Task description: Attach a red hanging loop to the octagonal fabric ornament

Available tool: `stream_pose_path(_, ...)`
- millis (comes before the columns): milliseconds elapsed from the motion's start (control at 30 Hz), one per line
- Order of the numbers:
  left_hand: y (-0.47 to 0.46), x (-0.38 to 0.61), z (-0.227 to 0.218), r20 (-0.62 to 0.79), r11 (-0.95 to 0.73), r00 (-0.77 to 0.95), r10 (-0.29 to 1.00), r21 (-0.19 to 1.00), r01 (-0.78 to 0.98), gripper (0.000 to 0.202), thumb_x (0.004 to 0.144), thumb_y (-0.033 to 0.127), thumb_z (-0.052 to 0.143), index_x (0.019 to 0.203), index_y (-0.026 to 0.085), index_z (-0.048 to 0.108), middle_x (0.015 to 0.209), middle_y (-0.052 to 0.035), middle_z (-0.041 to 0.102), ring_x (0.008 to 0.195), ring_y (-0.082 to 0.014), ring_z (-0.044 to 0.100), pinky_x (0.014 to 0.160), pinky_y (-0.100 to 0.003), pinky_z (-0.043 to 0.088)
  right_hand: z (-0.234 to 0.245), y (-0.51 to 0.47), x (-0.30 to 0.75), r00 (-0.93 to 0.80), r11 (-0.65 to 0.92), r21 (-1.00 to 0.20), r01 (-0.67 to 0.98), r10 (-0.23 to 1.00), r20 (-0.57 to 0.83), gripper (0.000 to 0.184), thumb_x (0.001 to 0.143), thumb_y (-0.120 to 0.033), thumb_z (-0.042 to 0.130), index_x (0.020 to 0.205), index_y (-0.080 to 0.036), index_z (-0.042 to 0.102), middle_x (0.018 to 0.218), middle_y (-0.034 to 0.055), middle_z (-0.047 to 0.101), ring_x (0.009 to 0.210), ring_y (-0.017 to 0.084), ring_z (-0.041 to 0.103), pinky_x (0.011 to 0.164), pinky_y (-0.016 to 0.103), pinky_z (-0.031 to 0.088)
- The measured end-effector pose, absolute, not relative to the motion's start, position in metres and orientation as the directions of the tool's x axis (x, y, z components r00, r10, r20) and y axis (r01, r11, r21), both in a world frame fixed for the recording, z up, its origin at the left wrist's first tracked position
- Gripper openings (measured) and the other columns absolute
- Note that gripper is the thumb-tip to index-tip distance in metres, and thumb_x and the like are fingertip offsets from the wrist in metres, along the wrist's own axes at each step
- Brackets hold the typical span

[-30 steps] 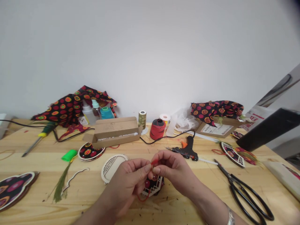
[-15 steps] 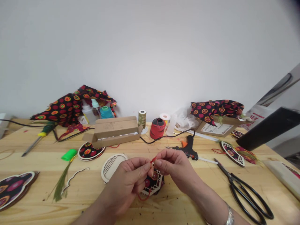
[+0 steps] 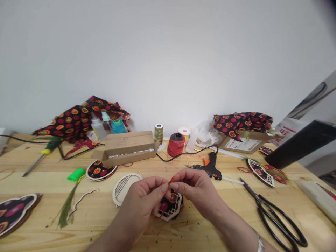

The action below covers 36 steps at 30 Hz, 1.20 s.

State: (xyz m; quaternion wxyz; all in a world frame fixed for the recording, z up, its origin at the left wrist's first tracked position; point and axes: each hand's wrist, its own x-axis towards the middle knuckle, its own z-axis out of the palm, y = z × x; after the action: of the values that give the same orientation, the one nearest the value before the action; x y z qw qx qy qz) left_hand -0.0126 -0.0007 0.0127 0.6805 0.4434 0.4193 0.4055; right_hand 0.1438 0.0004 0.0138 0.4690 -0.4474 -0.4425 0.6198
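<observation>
My left hand [image 3: 145,201] and my right hand [image 3: 194,190] meet over the middle of the wooden table [image 3: 39,227], fingertips pinched together on a thin red cord [image 3: 171,180]. The cord runs down to a small fan-shaped ornament [image 3: 169,207] with a white lattice frame and dark patterned cloth, which lies under my hands. Both hands are closed on the cord. A white lattice wooden cut-out [image 3: 123,187] lies just left of my left hand.
Black scissors [image 3: 278,213] lie at the right, a black glue gun [image 3: 210,168] behind my hands. A red cord spool [image 3: 176,144], a gold thread spool [image 3: 159,133], an open cardboard box [image 3: 126,148], bottles, patterned cloth [image 3: 76,119], a screwdriver [image 3: 42,157] and more ornaments [image 3: 101,170] lie around.
My hands have stayed pinched on the red cord, shifting slightly; the ornament beneath them has turned a little. Everything else on the table is as before.
</observation>
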Motion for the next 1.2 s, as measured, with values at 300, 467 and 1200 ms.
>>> stream_pose_path(300,-0.001,-0.012,0.015,-0.237,0.277,0.288,0.928,0.955,-0.106,0.025,0.07,0.038,0.068,0.06,0.015,0.066,0.044,0.0055,0.049,0.038,-0.0053,0.032,0.04,-0.018,0.028,0.008,0.001,0.146,-0.192,-0.159,-0.967,-0.197,0.974,-0.121,0.023,0.059,-0.032,0.08,0.07,-0.015,0.069,0.06,-0.0008,0.066,0.05,0.008,0.054,0.051,0.022,0.042)
stream_pose_path(467,-0.002,-0.011,0.019,-0.256,0.272,0.251,0.934,0.962,-0.034,0.019,0.067,0.033,0.07,0.06,0.015,0.068,0.047,0.0035,0.054,0.039,-0.0052,0.034,0.039,-0.017,0.027,0.01,0.001,0.146,-0.163,-0.156,-0.972,-0.178,0.978,-0.127,0.024,0.056,-0.034,0.08,0.066,-0.015,0.068,0.053,-0.0014,0.062,0.047,0.009,0.053,0.047,0.021,0.041)
stream_pose_path(1200,-0.008,-0.008,0.022,-0.212,0.218,0.183,0.96,0.976,-0.013,0.014,0.065,0.031,0.073,0.072,0.019,0.074,0.065,-0.0013,0.073,0.056,-0.0129,0.061,0.051,-0.018,0.047,0.018,-0.005,0.141,-0.078,-0.063,-0.998,-0.027,0.995,-0.061,0.016,0.068,-0.027,0.068,0.065,-0.014,0.059,0.054,-0.0024,0.059,0.048,0.008,0.049,0.046,0.019,0.039)
